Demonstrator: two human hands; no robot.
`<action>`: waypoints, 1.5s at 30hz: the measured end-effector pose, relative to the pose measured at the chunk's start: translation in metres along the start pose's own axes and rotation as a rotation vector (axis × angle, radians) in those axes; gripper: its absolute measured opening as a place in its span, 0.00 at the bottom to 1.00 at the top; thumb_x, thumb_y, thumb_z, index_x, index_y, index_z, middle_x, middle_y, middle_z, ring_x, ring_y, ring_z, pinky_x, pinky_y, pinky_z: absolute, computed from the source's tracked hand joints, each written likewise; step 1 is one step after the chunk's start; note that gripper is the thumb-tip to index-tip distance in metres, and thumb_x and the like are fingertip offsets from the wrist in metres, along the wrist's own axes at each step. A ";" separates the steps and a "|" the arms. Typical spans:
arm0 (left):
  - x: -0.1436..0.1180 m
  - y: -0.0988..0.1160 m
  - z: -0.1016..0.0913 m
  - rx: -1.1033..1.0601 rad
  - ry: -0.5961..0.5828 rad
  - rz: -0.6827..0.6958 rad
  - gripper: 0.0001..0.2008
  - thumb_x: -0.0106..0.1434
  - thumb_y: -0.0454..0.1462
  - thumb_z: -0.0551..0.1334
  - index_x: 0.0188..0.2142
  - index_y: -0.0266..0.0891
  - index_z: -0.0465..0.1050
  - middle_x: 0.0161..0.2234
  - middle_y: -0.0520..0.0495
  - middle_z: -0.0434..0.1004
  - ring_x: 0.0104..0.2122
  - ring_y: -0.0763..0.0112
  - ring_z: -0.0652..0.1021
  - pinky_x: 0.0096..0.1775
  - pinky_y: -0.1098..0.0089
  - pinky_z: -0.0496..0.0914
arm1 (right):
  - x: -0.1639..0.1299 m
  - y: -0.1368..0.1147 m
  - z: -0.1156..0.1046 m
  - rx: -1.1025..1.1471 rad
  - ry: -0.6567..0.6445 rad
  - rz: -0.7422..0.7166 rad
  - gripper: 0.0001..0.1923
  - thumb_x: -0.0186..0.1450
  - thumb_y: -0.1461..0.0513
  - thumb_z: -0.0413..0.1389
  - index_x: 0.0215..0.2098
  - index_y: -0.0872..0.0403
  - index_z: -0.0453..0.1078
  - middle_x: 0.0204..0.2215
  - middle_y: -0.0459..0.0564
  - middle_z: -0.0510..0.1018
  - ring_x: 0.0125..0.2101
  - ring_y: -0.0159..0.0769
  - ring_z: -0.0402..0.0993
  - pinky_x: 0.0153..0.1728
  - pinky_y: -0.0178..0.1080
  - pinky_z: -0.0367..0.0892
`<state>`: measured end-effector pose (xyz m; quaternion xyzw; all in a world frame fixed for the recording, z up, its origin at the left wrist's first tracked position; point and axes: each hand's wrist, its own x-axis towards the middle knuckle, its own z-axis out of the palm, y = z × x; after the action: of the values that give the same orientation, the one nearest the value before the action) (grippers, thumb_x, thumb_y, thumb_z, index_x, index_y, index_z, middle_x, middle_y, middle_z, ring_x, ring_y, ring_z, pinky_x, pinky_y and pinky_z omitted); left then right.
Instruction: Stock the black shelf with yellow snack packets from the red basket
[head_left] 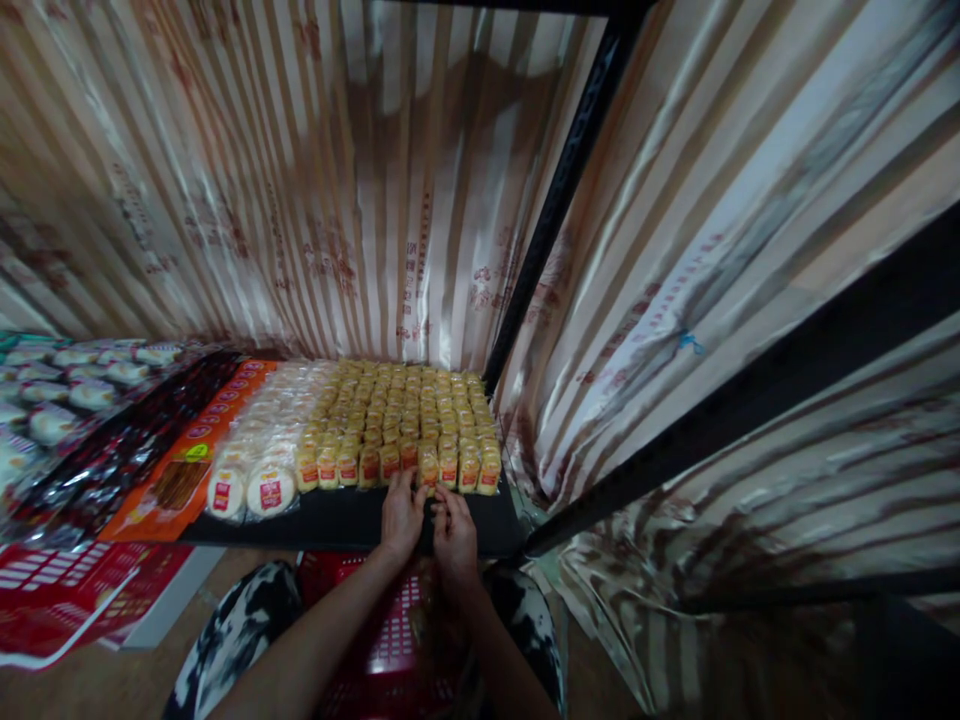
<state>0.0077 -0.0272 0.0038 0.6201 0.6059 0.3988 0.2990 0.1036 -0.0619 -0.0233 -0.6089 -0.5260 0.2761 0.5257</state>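
Left hand: my fingers grasp a small yellow packet in the front row on the black shelf.
Right hand: fingers touch the same packet, lightly curled.
Doing it well: I press it gently level with the neighbours.

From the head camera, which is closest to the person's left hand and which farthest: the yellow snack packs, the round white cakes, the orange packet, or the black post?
From the left hand, nearest first:
1. Yellow snack packs: the fingers touch the front row, just ahead.
2. Round white cakes: to the left, on the same black shelf.
3. Orange packet: farther left.
4. Black post: its foot stands behind the packs to the right; about as far as the orange packet, too close to call.
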 end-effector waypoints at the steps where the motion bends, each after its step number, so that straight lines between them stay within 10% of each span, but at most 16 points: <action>1: 0.000 0.001 0.000 0.018 0.004 -0.001 0.15 0.59 0.36 0.53 0.46 0.36 0.65 0.42 0.41 0.68 0.35 0.67 0.73 0.42 0.65 0.68 | 0.000 0.000 0.000 -0.006 -0.001 -0.004 0.18 0.60 0.62 0.45 0.46 0.52 0.69 0.41 0.55 0.72 0.34 0.36 0.72 0.39 0.40 0.68; 23: 0.005 -0.020 0.014 0.038 0.055 0.111 0.10 0.61 0.37 0.51 0.40 0.39 0.65 0.33 0.48 0.68 0.34 0.71 0.71 0.39 0.70 0.66 | 0.000 0.006 0.011 -0.282 -0.016 -0.039 0.27 0.58 0.67 0.43 0.55 0.52 0.63 0.43 0.54 0.72 0.41 0.37 0.70 0.45 0.37 0.66; 35: -0.025 -0.025 -0.011 0.064 0.053 0.167 0.12 0.61 0.34 0.51 0.45 0.37 0.65 0.35 0.47 0.70 0.34 0.71 0.73 0.40 0.70 0.68 | -0.038 -0.005 -0.010 -0.134 -0.085 -0.239 0.17 0.62 0.66 0.43 0.45 0.54 0.69 0.38 0.53 0.74 0.37 0.34 0.71 0.41 0.38 0.68; 40: -0.086 -0.049 -0.020 0.085 -0.166 0.195 0.12 0.62 0.34 0.49 0.41 0.40 0.68 0.36 0.46 0.72 0.38 0.71 0.74 0.43 0.70 0.68 | -0.072 0.011 -0.009 -0.488 -0.519 -0.042 0.16 0.63 0.67 0.43 0.40 0.55 0.71 0.38 0.54 0.77 0.41 0.34 0.72 0.43 0.36 0.65; 45: -0.143 -0.088 -0.009 0.122 -0.502 -0.181 0.14 0.55 0.28 0.53 0.38 0.33 0.73 0.38 0.38 0.76 0.40 0.62 0.75 0.45 0.64 0.68 | -0.092 0.036 0.007 -0.837 -1.024 0.169 0.15 0.60 0.70 0.47 0.39 0.59 0.73 0.35 0.59 0.79 0.37 0.40 0.76 0.38 0.37 0.67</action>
<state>-0.0381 -0.1617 -0.0858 0.6597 0.5885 0.1670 0.4366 0.0835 -0.1409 -0.0789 -0.5926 -0.7225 0.3433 -0.0947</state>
